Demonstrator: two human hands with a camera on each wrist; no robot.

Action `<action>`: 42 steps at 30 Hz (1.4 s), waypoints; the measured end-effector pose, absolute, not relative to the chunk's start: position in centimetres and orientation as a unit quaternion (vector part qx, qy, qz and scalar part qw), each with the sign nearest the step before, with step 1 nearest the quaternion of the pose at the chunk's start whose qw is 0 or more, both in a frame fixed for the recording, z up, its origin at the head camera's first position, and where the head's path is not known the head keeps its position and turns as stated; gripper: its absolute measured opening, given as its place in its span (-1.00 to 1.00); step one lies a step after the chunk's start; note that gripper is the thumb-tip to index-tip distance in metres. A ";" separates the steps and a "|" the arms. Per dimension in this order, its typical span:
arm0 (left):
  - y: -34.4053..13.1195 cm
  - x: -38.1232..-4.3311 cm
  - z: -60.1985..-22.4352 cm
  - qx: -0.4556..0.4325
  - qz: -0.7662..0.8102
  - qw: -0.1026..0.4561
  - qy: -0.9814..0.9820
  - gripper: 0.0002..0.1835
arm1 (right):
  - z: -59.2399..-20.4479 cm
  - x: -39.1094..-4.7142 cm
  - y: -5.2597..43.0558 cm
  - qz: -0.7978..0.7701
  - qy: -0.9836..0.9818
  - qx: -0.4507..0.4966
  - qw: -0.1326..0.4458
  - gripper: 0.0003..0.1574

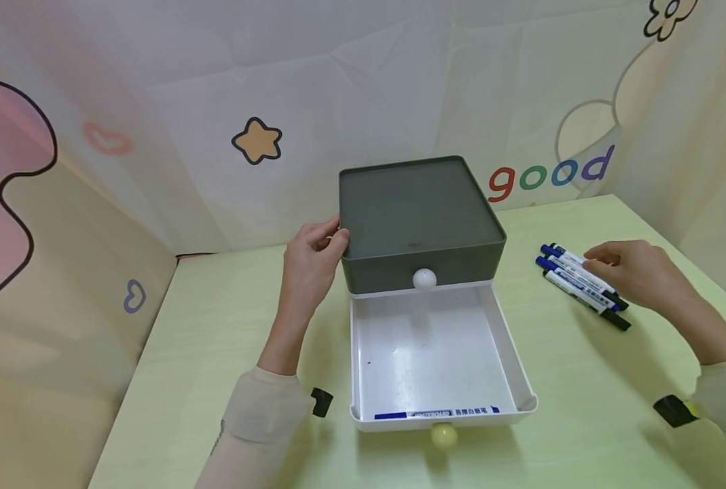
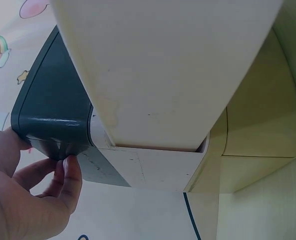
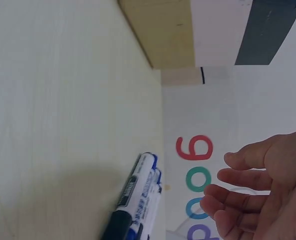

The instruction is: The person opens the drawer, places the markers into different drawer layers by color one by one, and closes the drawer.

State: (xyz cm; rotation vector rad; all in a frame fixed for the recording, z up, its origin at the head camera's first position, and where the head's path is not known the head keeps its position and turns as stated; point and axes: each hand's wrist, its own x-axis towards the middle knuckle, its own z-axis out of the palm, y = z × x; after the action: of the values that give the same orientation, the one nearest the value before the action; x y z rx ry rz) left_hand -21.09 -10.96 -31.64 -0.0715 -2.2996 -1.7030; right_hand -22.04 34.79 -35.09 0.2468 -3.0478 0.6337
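Observation:
A two-drawer box (image 1: 414,210) stands on the table, dark grey-green on top with a white knob (image 1: 424,279). Its lower white drawer (image 1: 512,339) is pulled out, a yellow knob (image 1: 444,436) on its front. Inside, one blue whiteboard marker (image 1: 436,413) lies along the front wall. My left hand (image 1: 314,261) holds the box's left side, thumb at the top rim and bent fingers against the wall. To the right, several whiteboard markers (image 1: 583,282) with blue and black caps lie side by side. Just over them hovers my right hand (image 1: 644,275), fingers loosely bent and holding nothing.
The pale green table (image 1: 234,326) extends on both sides of the box. Behind it hangs a printed cloth (image 1: 399,88) with a star and the word "good"; the cloth also closes off the left and right sides.

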 end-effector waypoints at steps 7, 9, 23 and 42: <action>-10.9 -21.0 -31.6 -0.022 -0.589 0.136 -0.797 -0.56 | -36.7 -23.1 35.5 0.203 -0.977 0.060 -0.004 -0.49; -10.9 -21.0 -31.6 -0.023 -0.589 0.136 -0.797 -0.56 | -37.0 -23.4 35.5 0.203 -0.977 0.057 -0.006 -0.49; -11.0 -21.0 -31.7 -0.021 -0.594 0.137 -0.793 -0.56 | -39.5 -24.6 35.3 0.193 -0.980 0.041 -0.023 -0.56; -10.9 -21.0 -31.7 -0.020 -0.595 0.136 -0.792 -0.56 | -40.9 -25.1 35.1 0.195 -0.980 0.026 0.001 -0.59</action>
State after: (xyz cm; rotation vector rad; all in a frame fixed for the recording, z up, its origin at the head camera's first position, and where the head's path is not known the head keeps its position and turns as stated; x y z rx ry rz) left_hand -20.96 -10.90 -31.68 -0.0565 -2.2948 -1.7223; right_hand -25.08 35.06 -40.89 0.0814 -3.0783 0.6138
